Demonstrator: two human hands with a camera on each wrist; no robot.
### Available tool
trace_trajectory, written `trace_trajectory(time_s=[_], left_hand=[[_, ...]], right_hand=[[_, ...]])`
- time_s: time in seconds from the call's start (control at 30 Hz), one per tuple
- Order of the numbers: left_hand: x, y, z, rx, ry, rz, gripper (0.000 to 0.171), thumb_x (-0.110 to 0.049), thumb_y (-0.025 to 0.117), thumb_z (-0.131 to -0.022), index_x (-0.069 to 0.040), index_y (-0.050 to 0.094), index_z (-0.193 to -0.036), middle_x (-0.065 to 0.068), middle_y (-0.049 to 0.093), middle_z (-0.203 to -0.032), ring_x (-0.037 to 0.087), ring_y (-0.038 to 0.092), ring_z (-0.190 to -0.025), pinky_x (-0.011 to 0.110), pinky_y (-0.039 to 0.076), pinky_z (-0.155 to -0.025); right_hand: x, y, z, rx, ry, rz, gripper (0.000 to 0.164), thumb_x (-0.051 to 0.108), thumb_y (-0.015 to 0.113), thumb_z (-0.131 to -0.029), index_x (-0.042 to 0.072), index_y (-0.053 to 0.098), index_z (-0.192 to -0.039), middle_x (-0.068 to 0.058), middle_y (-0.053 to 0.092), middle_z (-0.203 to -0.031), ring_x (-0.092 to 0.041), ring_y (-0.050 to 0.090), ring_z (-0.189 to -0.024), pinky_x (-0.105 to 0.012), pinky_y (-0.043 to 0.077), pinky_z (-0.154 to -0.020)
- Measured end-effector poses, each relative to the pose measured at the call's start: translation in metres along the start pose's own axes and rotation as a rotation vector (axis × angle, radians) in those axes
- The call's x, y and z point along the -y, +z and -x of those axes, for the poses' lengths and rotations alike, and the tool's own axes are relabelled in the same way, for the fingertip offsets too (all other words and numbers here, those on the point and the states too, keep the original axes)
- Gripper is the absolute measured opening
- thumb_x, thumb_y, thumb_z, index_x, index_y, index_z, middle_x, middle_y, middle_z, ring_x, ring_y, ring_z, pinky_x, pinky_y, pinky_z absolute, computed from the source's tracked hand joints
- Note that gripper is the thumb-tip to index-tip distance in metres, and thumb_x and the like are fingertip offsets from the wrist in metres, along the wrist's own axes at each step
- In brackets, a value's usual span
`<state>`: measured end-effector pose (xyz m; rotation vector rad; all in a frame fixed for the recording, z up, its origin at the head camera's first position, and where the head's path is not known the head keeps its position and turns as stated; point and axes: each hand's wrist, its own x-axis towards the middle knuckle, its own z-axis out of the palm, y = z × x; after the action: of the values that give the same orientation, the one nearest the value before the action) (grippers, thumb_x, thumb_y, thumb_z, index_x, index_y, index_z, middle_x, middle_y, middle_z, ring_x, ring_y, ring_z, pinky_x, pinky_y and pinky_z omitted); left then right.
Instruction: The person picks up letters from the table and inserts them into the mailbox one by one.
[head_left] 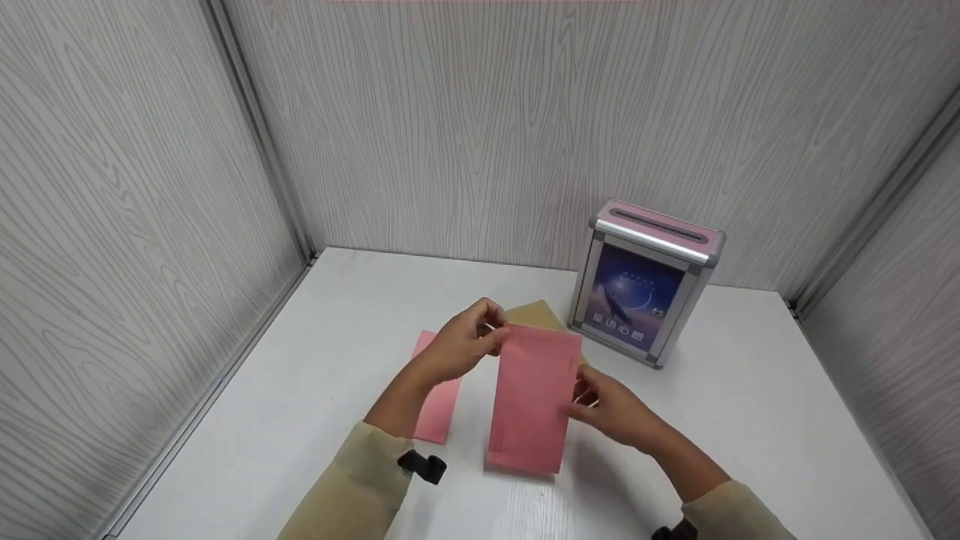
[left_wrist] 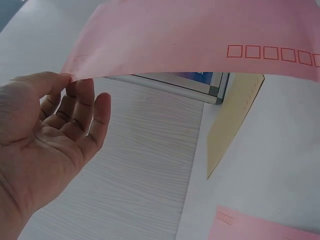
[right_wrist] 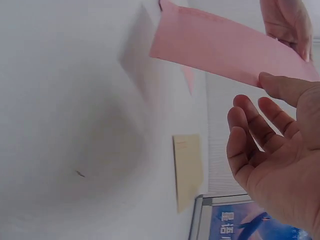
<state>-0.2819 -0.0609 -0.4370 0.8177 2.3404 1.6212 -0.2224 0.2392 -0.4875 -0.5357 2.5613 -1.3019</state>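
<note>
So, got a smooth pink paper envelope (head_left: 532,405) held up over the white tabletop (head_left: 757,420), pinched at a top corner by the fingers of the left hand (head_left: 459,343) and touched at the side edge by the thumb of the right hand (head_left: 621,412), with its other fingers loose. Printed with red squares. Seeing a second pink envelope (head_left: 438,412) and a tan envelope (head_left: 534,315) too. Also spotting a metal-framed, slotted box (head_left: 641,289) reading 星语心愿.

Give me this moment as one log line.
left hand: pinches upper-left corner of raised pink envelope; right hand: touches its right edge; second pink envelope, tan envelope: on table; box: upright, slot on top
</note>
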Motion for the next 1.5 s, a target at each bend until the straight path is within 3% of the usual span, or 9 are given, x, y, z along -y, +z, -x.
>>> trace_trajectory(time_s=[0.13, 0.3, 0.43, 0.67, 0.87, 1.1, 1.2, 1.33, 1.5], left_hand=[[-0.009, 0.005, -0.002, 0.013, 0.032, -0.012, 0.024, -0.027, 0.060, -0.113, -0.007, 0.055, -0.125, 0.012, 0.064, -0.120, 0.015, 0.067, -0.101, 0.045, 0.062, -0.099], [-0.019, 0.009, -0.003, 0.029, 0.056, -0.038, 0.020, -0.026, 0.058, -0.114, -0.009, 0.054, -0.124, 0.010, 0.064, -0.119, 0.017, 0.067, -0.101, 0.038, 0.062, -0.095], [-0.025, 0.013, -0.004, 0.040, 0.057, -0.057, 0.019, -0.027, 0.057, -0.114, -0.011, 0.054, -0.125, 0.009, 0.065, -0.119, 0.018, 0.067, -0.102, 0.035, 0.060, -0.092], [-0.034, 0.018, -0.010, 0.046, 0.105, -0.044, 0.018, -0.022, 0.057, -0.114, -0.008, 0.052, -0.125, 0.013, 0.064, -0.122, 0.017, 0.067, -0.101, 0.039, 0.063, -0.093], [-0.041, 0.021, -0.013, 0.070, 0.093, 0.005, 0.019, -0.022, 0.061, -0.112, -0.010, 0.053, -0.124, 0.012, 0.063, -0.126, 0.019, 0.069, -0.107, 0.045, 0.064, -0.096], [-0.052, 0.023, -0.018, 0.080, 0.092, 0.028, 0.016, -0.021, 0.059, -0.113, -0.010, 0.054, -0.125, 0.012, 0.062, -0.129, 0.020, 0.070, -0.112, 0.040, 0.066, -0.094], [-0.058, 0.023, -0.021, 0.076, 0.098, 0.068, 0.014, -0.018, 0.058, -0.113, -0.009, 0.053, -0.123, 0.013, 0.059, -0.129, 0.021, 0.071, -0.113, 0.044, 0.067, -0.092], [-0.065, 0.023, -0.026, 0.073, 0.113, 0.092, 0.012, -0.016, 0.057, -0.113, -0.009, 0.054, -0.122, 0.014, 0.059, -0.127, 0.022, 0.071, -0.110, 0.048, 0.067, -0.092], [-0.072, 0.023, -0.033, 0.076, 0.119, 0.105, 0.011, -0.015, 0.057, -0.113, -0.009, 0.053, -0.121, 0.013, 0.058, -0.127, 0.022, 0.070, -0.112, 0.041, 0.067, -0.092]], right_hand=[[0.014, -0.025, 0.003, -0.068, 0.020, -0.041, 0.044, 0.030, 0.077, -0.103, 0.012, 0.061, -0.141, -0.011, 0.070, -0.118, -0.023, 0.067, -0.102, -0.029, 0.059, -0.086], [0.031, -0.048, 0.011, -0.171, -0.001, -0.090, 0.034, 0.026, 0.073, -0.106, 0.012, 0.066, -0.136, -0.015, 0.072, -0.115, -0.023, 0.066, -0.097, -0.024, 0.058, -0.084], [0.041, -0.056, 0.016, -0.248, -0.022, -0.060, 0.022, 0.022, 0.071, -0.107, 0.012, 0.071, -0.127, -0.015, 0.073, -0.112, -0.023, 0.064, -0.094, -0.022, 0.057, -0.082], [0.052, -0.062, 0.022, -0.340, -0.045, -0.010, 0.016, 0.016, 0.071, -0.106, 0.010, 0.074, -0.121, -0.009, 0.075, -0.109, -0.022, 0.065, -0.091, -0.021, 0.057, -0.080], [0.056, -0.069, 0.028, -0.360, -0.055, -0.026, 0.013, 0.012, 0.070, -0.107, 0.007, 0.073, -0.118, -0.010, 0.074, -0.106, -0.022, 0.067, -0.091, -0.021, 0.057, -0.079], [0.063, -0.080, 0.035, -0.364, -0.064, -0.035, 0.015, 0.015, 0.069, -0.108, 0.006, 0.072, -0.120, -0.013, 0.074, -0.109, -0.018, 0.065, -0.089, -0.020, 0.057, -0.077], [0.066, -0.085, 0.037, -0.363, -0.072, -0.053, 0.018, 0.018, 0.070, -0.107, 0.007, 0.072, -0.122, -0.013, 0.073, -0.111, -0.018, 0.065, -0.089, -0.021, 0.055, -0.074], [0.071, -0.091, 0.038, -0.373, -0.084, -0.045, 0.019, 0.016, 0.070, -0.107, 0.005, 0.071, -0.123, -0.013, 0.073, -0.112, -0.014, 0.069, -0.092, -0.020, 0.059, -0.080], [0.078, -0.099, 0.039, -0.410, -0.101, -0.018, 0.018, 0.012, 0.068, -0.108, 0.002, 0.070, -0.123, -0.014, 0.074, -0.110, -0.012, 0.071, -0.092, -0.018, 0.060, -0.083]])
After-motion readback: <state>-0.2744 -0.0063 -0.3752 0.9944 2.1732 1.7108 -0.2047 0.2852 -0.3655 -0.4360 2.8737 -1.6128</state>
